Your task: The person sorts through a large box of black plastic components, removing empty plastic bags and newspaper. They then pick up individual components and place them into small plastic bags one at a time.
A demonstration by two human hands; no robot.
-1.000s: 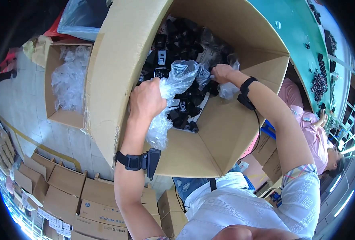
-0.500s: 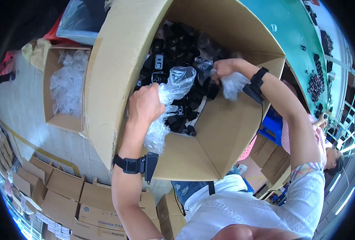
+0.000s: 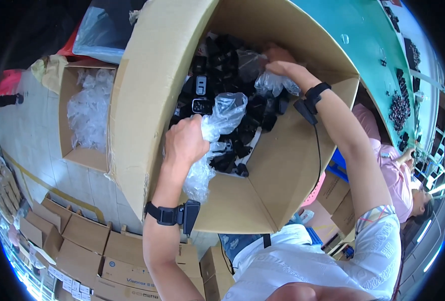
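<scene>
My left hand (image 3: 184, 141) is closed around a bunch of crumpled clear plastic bags (image 3: 198, 178) at the near left of a big cardboard box (image 3: 154, 75). Part of the bunch sticks out above my fist, over the box's contents. Deeper in, toward the far right wall, my right hand (image 3: 281, 61) grips another clear plastic bag (image 3: 277, 84), which hangs below the wrist; its fingertips are partly hidden and blurred. Under both hands lies a heap of small black plastic parts (image 3: 225, 55), some with grey faces. One grey-faced device (image 3: 201, 85) lies just beyond my left hand.
To the left, a smaller carton (image 3: 84, 158) holds crumpled clear plastic. Flattened and closed cartons (image 3: 82, 238) stand at the lower left. A green table (image 3: 328, 25) with scattered small parts runs along the right, where a person in pink (image 3: 390, 165) is beside it.
My right hand has moved farther into the box, up toward its far wall, with the plastic bag. My left hand keeps its hold; the view has shifted slightly.
</scene>
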